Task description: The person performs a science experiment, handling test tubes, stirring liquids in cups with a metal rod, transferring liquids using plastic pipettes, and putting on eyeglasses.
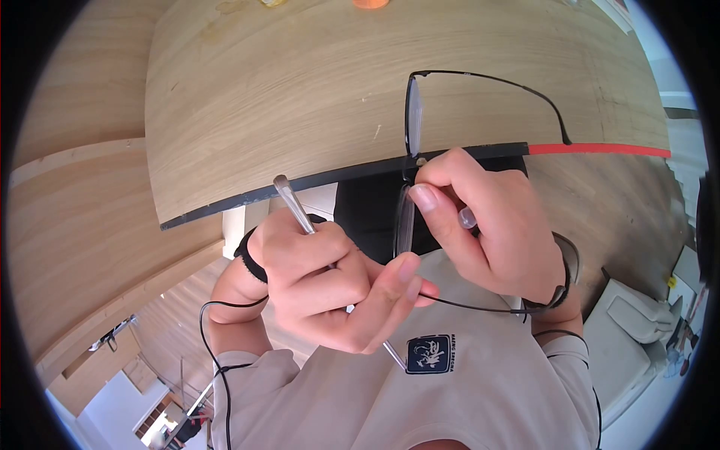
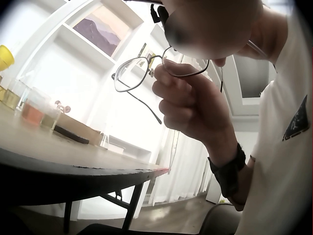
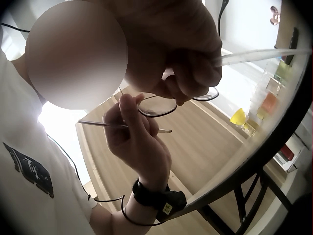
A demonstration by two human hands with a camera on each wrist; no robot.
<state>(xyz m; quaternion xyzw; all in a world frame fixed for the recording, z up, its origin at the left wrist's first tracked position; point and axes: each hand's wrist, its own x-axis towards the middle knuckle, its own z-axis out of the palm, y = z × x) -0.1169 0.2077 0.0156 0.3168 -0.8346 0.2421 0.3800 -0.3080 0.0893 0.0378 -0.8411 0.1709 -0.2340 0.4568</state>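
Observation:
Black-rimmed eyeglasses [image 1: 414, 120] are held with the lenses edge-on in the head view, one temple extending over the table. My left hand [image 1: 330, 289] pinches the lower end of the frame between thumb and finger, and its curled fingers also hold a thin metal tool [image 1: 295, 204] with a flat tip. My right hand [image 1: 495, 225] has thumb and forefinger at the bridge and nose pads. A clear stick [image 3: 264, 56] protrudes from the right hand in the right wrist view; its rounded end shows between the fingers in the head view. The fingers partly hide the lower rim.
The wooden table [image 1: 300, 97] has a black edge with a red section at the right. Small containers stand on it, including a yellow cup [image 3: 238, 116] and an orange one [image 2: 32, 113]. Thin black cables run along both arms. A grey chair [image 1: 626, 337] is at the right.

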